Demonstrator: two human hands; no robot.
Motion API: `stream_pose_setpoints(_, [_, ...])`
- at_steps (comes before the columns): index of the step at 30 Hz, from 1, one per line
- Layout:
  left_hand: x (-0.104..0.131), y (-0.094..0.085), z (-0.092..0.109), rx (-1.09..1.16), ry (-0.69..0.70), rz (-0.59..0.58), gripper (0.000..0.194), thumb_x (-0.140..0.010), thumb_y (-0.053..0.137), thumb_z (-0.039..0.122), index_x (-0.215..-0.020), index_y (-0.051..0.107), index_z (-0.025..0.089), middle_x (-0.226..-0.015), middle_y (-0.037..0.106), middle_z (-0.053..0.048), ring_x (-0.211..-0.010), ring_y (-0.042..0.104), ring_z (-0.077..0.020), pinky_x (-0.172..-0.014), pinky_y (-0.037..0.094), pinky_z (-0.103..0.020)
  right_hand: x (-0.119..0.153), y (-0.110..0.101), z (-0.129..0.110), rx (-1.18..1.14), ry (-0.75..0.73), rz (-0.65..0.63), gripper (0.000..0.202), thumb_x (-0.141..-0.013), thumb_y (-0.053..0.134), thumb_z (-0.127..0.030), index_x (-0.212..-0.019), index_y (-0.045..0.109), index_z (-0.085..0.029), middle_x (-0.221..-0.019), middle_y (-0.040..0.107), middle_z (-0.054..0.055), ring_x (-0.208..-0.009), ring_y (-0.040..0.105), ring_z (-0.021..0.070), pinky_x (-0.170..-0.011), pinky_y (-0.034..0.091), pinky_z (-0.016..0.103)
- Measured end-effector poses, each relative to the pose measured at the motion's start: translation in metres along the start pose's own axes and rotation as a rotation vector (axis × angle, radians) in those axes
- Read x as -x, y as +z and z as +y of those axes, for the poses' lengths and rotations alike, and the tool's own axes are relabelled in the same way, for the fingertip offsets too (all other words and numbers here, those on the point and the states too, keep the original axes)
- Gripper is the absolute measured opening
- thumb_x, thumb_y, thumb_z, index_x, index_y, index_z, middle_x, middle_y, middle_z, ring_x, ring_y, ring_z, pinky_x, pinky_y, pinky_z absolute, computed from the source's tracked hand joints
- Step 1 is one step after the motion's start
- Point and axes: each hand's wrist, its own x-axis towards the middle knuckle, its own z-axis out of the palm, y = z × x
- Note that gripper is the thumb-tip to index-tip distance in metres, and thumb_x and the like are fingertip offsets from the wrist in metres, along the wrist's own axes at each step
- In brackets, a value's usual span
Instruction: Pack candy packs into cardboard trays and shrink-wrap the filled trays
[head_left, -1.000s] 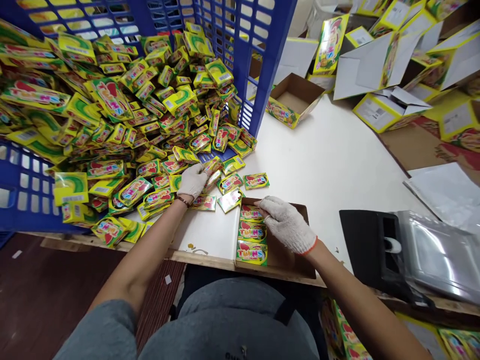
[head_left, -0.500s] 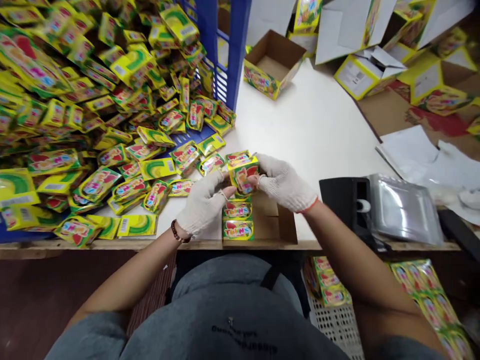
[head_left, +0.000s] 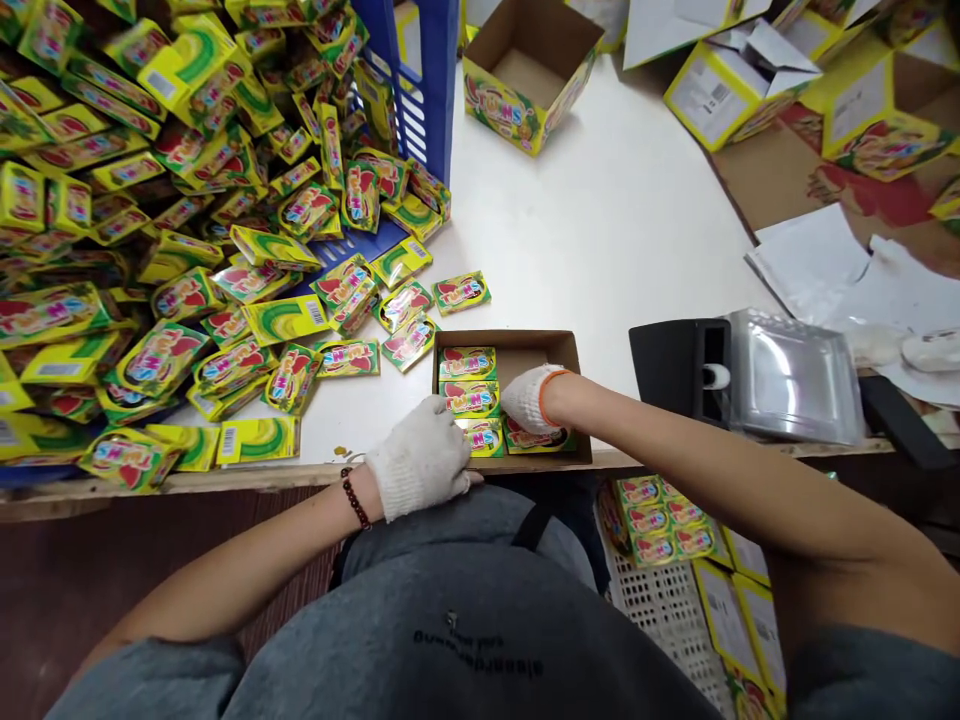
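A shallow brown cardboard box [head_left: 525,345] lies at the table's front edge, with a column of small yellow-green packs [head_left: 468,400] along its left side. My gloved left hand [head_left: 424,455] rests at the box's front left corner, over its rim; its fingers curl down and whether they hold anything is hidden. Inside the box, my gloved right hand [head_left: 534,400] presses on a pack [head_left: 536,438] in the front row, right of the column. Its fingertips are hidden beneath the glove.
Loose packs [head_left: 292,320] spill from a blue crate [head_left: 431,100] at left. An open carton [head_left: 525,90] stands behind. At right are a black dispenser [head_left: 675,370], clear plastic sheets [head_left: 795,375] and more cartons. Filled trays sit below the table.
Both hands have parted and moved down. The packs they held together are out of them, and more packs now lie in the box. The view has shifted slightly.
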Motion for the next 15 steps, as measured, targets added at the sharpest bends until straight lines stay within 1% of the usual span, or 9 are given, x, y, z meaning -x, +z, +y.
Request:
stream_pose_setpoints(2, [0.006,-0.004,-0.008,0.094,0.057,0.100,0.035,-0.089,0.060,0.050,-0.075,0.066,0.019,-0.075,0.069,-0.008,-0.074,0.062,-0.0222,-0.078,0.041,-0.038,0.003,0.000,0.003,0.049,-0.018,-0.137,0.020,-0.061,0.080,-0.021,-0.080,0.077,-0.019,-0.077,0.075,0.009,-0.080,0.073,0.0238,-0.074,0.056,0.032])
stream_pose_setpoints(4, [0.012,-0.009,-0.021,0.167,0.007,0.271,0.031,-0.093,0.053,0.046,-0.082,0.065,0.020,-0.088,0.071,-0.008,-0.082,0.062,-0.0221,-0.077,0.043,-0.036,0.008,-0.002,0.001,0.087,0.003,-0.178,0.022,-0.062,0.081,-0.021,-0.083,0.077,-0.018,-0.083,0.076,0.011,-0.082,0.074,0.0251,-0.075,0.056,0.033])
stream_pose_setpoints(5, [0.015,-0.010,-0.030,0.183,-0.088,0.361,0.028,-0.095,0.050,0.042,-0.083,0.065,0.021,-0.092,0.070,-0.008,-0.085,0.062,-0.0221,-0.078,0.043,-0.036,0.011,-0.002,-0.002,0.097,0.023,-0.170,0.025,-0.062,0.081,-0.021,-0.086,0.077,-0.017,-0.086,0.076,0.013,-0.085,0.074,0.0267,-0.075,0.057,0.034])
stream_pose_setpoints(7, [0.018,-0.010,-0.050,0.165,-0.374,0.486,0.023,-0.094,0.047,0.035,-0.085,0.063,0.021,-0.092,0.068,-0.009,-0.087,0.061,-0.0233,-0.079,0.045,-0.037,0.017,-0.002,-0.010,0.114,0.065,-0.140,0.035,-0.063,0.081,-0.021,-0.097,0.076,-0.014,-0.095,0.076,0.019,-0.090,0.073,0.0308,-0.076,0.057,0.039])
stream_pose_setpoints(8, [0.017,-0.009,-0.060,0.138,-0.517,0.496,0.020,-0.092,0.049,0.034,-0.086,0.062,0.021,-0.092,0.067,-0.009,-0.088,0.061,-0.0246,-0.079,0.045,-0.038,0.020,-0.001,-0.014,0.120,0.082,-0.121,0.040,-0.066,0.080,-0.021,-0.104,0.075,-0.013,-0.101,0.075,0.021,-0.093,0.073,0.0326,-0.076,0.057,0.041])
stream_pose_setpoints(10, [0.011,-0.003,-0.077,0.065,-0.719,0.419,0.020,-0.087,0.056,0.038,-0.092,0.062,0.019,-0.097,0.066,-0.012,-0.092,0.061,-0.0287,-0.079,0.045,-0.040,0.022,0.003,-0.020,0.122,0.121,-0.113,0.045,-0.071,0.076,-0.020,-0.114,0.071,-0.011,-0.110,0.072,0.024,-0.098,0.072,0.0352,-0.075,0.057,0.045])
stream_pose_setpoints(11, [0.007,0.001,-0.084,0.020,-0.769,0.361,0.026,-0.084,0.061,0.040,-0.095,0.062,0.017,-0.101,0.065,-0.014,-0.095,0.060,-0.0315,-0.080,0.045,-0.042,0.023,0.005,-0.021,0.118,0.143,-0.124,0.044,-0.072,0.074,-0.019,-0.116,0.071,-0.011,-0.112,0.071,0.024,-0.100,0.071,0.0360,-0.075,0.057,0.046])
stream_pose_setpoints(13, [-0.002,0.010,-0.093,-0.059,-0.798,0.260,0.035,-0.079,0.066,0.043,-0.101,0.061,0.015,-0.108,0.064,-0.018,-0.102,0.058,-0.0366,-0.082,0.044,-0.045,0.021,0.009,-0.019,0.100,0.161,-0.167,0.038,-0.075,0.072,-0.017,-0.112,0.073,-0.012,-0.112,0.072,0.022,-0.100,0.071,0.0356,-0.075,0.056,0.045])
stream_pose_setpoints(15, [-0.007,0.014,-0.097,-0.092,-0.803,0.218,0.036,-0.078,0.067,0.040,-0.104,0.061,0.015,-0.109,0.064,-0.018,-0.104,0.057,-0.0380,-0.083,0.044,-0.047,0.020,0.009,-0.012,0.076,0.148,-0.200,0.031,-0.076,0.071,-0.017,-0.106,0.075,-0.014,-0.108,0.073,0.019,-0.098,0.071,0.0328,-0.076,0.055,0.041])
